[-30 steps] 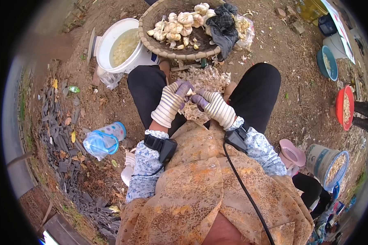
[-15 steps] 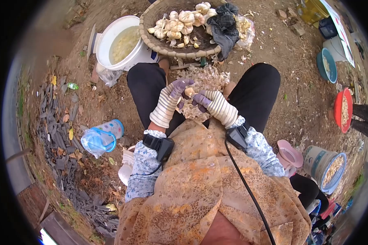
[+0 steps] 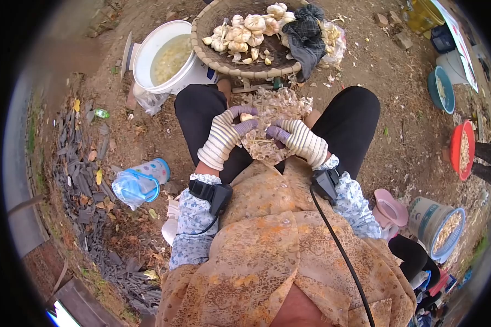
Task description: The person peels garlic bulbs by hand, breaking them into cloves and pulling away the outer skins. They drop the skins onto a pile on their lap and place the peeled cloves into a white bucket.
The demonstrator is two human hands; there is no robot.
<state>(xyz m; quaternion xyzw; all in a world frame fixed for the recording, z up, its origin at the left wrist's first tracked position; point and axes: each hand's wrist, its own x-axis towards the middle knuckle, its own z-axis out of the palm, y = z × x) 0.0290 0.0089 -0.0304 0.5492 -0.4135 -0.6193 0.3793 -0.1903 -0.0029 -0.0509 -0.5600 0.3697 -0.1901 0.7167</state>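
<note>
Both my hands wear striped knit gloves with purple fingertips. Between the thumb and fingers of my left hand (image 3: 226, 133) is a pale garlic clove (image 3: 246, 117). My right hand (image 3: 299, 140) is a short way to the right, apart from the clove. Its fingers are curled together, and whatever they may hold is hidden. Below both hands, a heap of papery garlic skins (image 3: 283, 106) lies between my knees. Whole garlic bulbs (image 3: 240, 35) and a few loose cloves rest in a round woven basket (image 3: 223, 66) in front of me.
A white bucket (image 3: 142, 57) with cloves in cloudy liquid stands left of the basket. A dark cloth (image 3: 305, 41) hangs over the basket's right rim. At left is a blue-lidded container (image 3: 157, 171). On the right are a teal basin (image 3: 447, 101), a red basin (image 3: 457, 147) and a clove-filled pail (image 3: 423, 212).
My hands have drawn apart from around the garlic. The clove stays in my left hand, while my right hand has moved away to the right. The whole view has shifted slightly.
</note>
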